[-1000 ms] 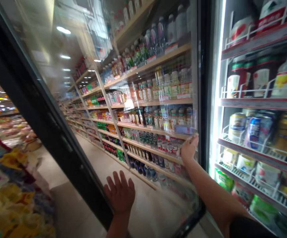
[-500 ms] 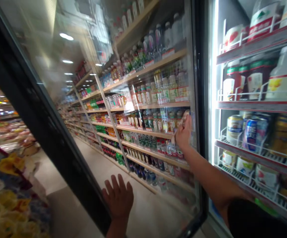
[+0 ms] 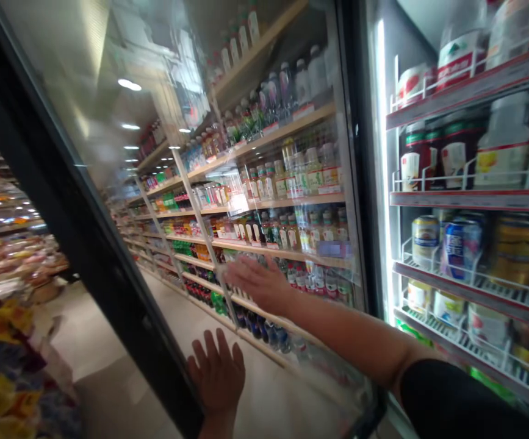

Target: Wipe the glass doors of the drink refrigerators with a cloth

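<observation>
The swung-out glass door (image 3: 264, 378) of a drinks fridge fills the middle of the view, set in a black frame (image 3: 85, 244). My left hand (image 3: 218, 372) lies flat with spread fingers low on the door, beside the black frame, and holds nothing. Flattened toward the middle of the glass, my right hand (image 3: 264, 283) reaches across from the right, its fingers stretched and smeared by motion. A pale cloth (image 3: 226, 272) seems to be under its fingertips, mostly hidden and blurred. A small bluish label (image 3: 334, 249) shows near the door's right edge.
Lit fridge shelves (image 3: 470, 200) with bottles and cans stand at the right. Long shelves of bottled drinks (image 3: 310, 177) show through the glass. Bagged goods (image 3: 3, 378) stand at the lower left, beside the pale floor (image 3: 108, 366).
My right hand has swept left and down across the glass, from near its right edge to the middle, uncovering the bluish label. My left hand stays in place on the door.
</observation>
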`<action>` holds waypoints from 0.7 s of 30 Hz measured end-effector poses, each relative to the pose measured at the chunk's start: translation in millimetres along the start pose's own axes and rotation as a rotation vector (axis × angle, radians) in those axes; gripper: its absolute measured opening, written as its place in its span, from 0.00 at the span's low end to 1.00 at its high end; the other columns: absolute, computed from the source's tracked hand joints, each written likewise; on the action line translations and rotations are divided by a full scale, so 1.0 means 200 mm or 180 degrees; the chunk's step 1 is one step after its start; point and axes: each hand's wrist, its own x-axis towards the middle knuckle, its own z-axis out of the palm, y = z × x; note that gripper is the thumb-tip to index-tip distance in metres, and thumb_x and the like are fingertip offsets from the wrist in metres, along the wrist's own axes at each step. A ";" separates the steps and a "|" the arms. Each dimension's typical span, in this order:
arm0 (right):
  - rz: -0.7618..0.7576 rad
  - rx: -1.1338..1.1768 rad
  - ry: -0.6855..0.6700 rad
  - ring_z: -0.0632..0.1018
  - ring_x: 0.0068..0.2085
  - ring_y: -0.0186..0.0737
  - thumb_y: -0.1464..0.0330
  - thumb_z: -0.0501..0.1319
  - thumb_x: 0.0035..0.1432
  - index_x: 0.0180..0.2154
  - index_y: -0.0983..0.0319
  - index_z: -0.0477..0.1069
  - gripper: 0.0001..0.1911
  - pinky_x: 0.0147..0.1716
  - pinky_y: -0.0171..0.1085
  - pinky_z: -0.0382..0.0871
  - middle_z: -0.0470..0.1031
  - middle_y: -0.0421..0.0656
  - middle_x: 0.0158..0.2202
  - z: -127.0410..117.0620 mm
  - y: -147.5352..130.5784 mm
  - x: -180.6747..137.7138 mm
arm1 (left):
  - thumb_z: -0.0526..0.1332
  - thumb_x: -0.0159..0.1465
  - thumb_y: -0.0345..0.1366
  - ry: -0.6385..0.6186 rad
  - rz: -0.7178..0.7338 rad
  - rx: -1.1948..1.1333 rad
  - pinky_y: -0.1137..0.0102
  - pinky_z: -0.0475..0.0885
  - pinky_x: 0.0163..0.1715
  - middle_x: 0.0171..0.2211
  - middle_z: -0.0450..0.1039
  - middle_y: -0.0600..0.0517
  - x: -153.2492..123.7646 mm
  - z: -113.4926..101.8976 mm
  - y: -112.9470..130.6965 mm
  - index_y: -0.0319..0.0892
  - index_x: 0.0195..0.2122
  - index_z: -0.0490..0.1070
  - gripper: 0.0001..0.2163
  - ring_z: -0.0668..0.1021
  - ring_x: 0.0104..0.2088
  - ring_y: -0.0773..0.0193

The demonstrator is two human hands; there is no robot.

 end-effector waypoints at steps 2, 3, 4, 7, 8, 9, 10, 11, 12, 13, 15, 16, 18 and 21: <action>0.0691 -0.0154 -0.0107 0.44 0.73 0.40 0.70 0.53 0.67 0.68 0.54 0.55 0.29 0.70 0.54 0.27 0.56 0.37 0.70 -0.02 0.06 0.13 | 0.64 0.63 0.35 0.0014 0.0023 -0.0012 0.39 0.56 0.63 0.67 0.55 0.35 -0.01 0.01 -0.01 0.44 0.70 0.48 0.36 0.53 0.69 0.39; 0.0970 -0.0253 -0.0186 0.43 0.73 0.42 0.70 0.52 0.67 0.68 0.55 0.53 0.30 0.70 0.55 0.29 0.54 0.37 0.71 -0.02 0.06 0.18 | 0.64 0.63 0.35 0.0010 0.0014 -0.0042 0.38 0.56 0.63 0.67 0.54 0.35 -0.01 0.01 -0.01 0.44 0.70 0.48 0.37 0.53 0.69 0.38; 0.1089 -0.0342 -0.0273 0.42 0.73 0.43 0.69 0.52 0.67 0.69 0.54 0.52 0.30 0.70 0.56 0.31 0.51 0.36 0.71 -0.03 0.05 0.22 | 0.64 0.63 0.35 -0.0002 -0.0014 -0.0088 0.37 0.55 0.63 0.68 0.54 0.35 -0.01 0.01 -0.01 0.45 0.70 0.48 0.37 0.52 0.69 0.38; 0.0214 -0.0422 -0.0487 0.39 0.73 0.41 0.66 0.50 0.68 0.69 0.47 0.50 0.30 0.71 0.53 0.38 0.45 0.27 0.72 -0.04 -0.07 0.26 | 0.64 0.63 0.36 -0.0056 -0.0132 -0.0250 0.35 0.55 0.62 0.68 0.54 0.36 -0.01 0.02 -0.02 0.47 0.70 0.49 0.36 0.53 0.69 0.37; -0.0242 -0.0400 -0.0510 0.40 0.73 0.38 0.66 0.48 0.69 0.69 0.45 0.50 0.29 0.71 0.51 0.40 0.45 0.24 0.72 -0.05 -0.11 0.26 | 0.63 0.63 0.36 -0.0064 -0.0144 -0.0256 0.35 0.54 0.62 0.68 0.53 0.36 -0.01 0.02 -0.02 0.47 0.70 0.49 0.36 0.52 0.69 0.37; -0.0587 -0.0381 -0.0497 0.40 0.73 0.36 0.66 0.46 0.70 0.68 0.44 0.49 0.28 0.71 0.49 0.40 0.45 0.23 0.72 -0.06 -0.14 0.28 | 0.63 0.63 0.36 -0.0066 -0.0138 -0.0234 0.35 0.54 0.62 0.68 0.53 0.36 -0.02 0.02 -0.02 0.46 0.70 0.49 0.36 0.52 0.69 0.37; -0.0745 -0.0370 -0.0466 0.42 0.72 0.34 0.66 0.44 0.72 0.68 0.44 0.49 0.27 0.70 0.49 0.40 0.46 0.23 0.72 -0.07 -0.15 0.30 | 0.63 0.63 0.36 -0.0073 -0.0123 -0.0207 0.36 0.54 0.62 0.68 0.53 0.36 -0.02 0.03 -0.02 0.46 0.70 0.48 0.37 0.52 0.69 0.37; -0.0675 -0.0370 -0.0425 0.44 0.72 0.33 0.66 0.42 0.72 0.68 0.45 0.50 0.26 0.70 0.50 0.39 0.48 0.24 0.71 -0.08 -0.13 0.33 | 0.63 0.63 0.36 -0.0090 -0.0112 -0.0193 0.36 0.53 0.62 0.69 0.52 0.36 -0.02 0.03 -0.03 0.45 0.71 0.48 0.37 0.52 0.69 0.37; -0.0425 -0.0374 -0.0376 0.45 0.72 0.34 0.68 0.40 0.72 0.68 0.47 0.50 0.26 0.70 0.52 0.38 0.49 0.26 0.71 -0.10 -0.09 0.37 | 0.63 0.63 0.37 -0.0101 -0.0107 -0.0195 0.36 0.53 0.63 0.69 0.52 0.36 -0.02 0.03 -0.03 0.45 0.71 0.48 0.37 0.51 0.70 0.36; -0.0084 -0.0369 -0.0325 0.46 0.72 0.35 0.69 0.40 0.72 0.68 0.48 0.51 0.26 0.69 0.55 0.37 0.50 0.27 0.71 -0.11 -0.03 0.41 | 0.63 0.63 0.37 -0.0117 -0.0104 -0.0210 0.37 0.53 0.63 0.69 0.51 0.37 -0.03 0.04 -0.03 0.45 0.71 0.47 0.37 0.51 0.70 0.36; 0.0752 -0.0330 -0.0214 0.46 0.72 0.34 0.72 0.42 0.71 0.69 0.51 0.50 0.27 0.69 0.55 0.37 0.49 0.30 0.72 -0.13 0.13 0.48 | 0.63 0.63 0.37 -0.0150 -0.0090 -0.0219 0.38 0.52 0.63 0.69 0.51 0.37 -0.03 0.04 -0.03 0.46 0.71 0.47 0.37 0.51 0.70 0.37; 0.1117 -0.0283 -0.0102 0.47 0.72 0.36 0.72 0.43 0.71 0.69 0.53 0.49 0.28 0.68 0.57 0.39 0.50 0.33 0.72 -0.14 0.22 0.50 | 0.64 0.63 0.37 -0.0152 -0.0075 -0.0193 0.38 0.53 0.63 0.69 0.51 0.37 -0.04 0.04 -0.04 0.46 0.71 0.47 0.38 0.51 0.70 0.37; 0.1724 -0.0130 0.0042 0.49 0.72 0.41 0.73 0.46 0.69 0.70 0.59 0.45 0.30 0.66 0.61 0.43 0.51 0.41 0.72 -0.13 0.40 0.45 | 0.64 0.63 0.36 -0.0122 -0.0048 -0.0148 0.40 0.53 0.63 0.69 0.51 0.37 -0.04 0.04 -0.03 0.45 0.71 0.47 0.38 0.51 0.70 0.38; 0.2961 0.0064 0.0526 0.51 0.71 0.44 0.74 0.45 0.65 0.70 0.60 0.48 0.33 0.66 0.61 0.45 0.51 0.47 0.71 -0.09 0.58 0.17 | 0.64 0.62 0.36 -0.0053 -0.0028 -0.0142 0.40 0.53 0.64 0.69 0.51 0.37 -0.03 0.03 -0.02 0.46 0.71 0.47 0.38 0.52 0.70 0.38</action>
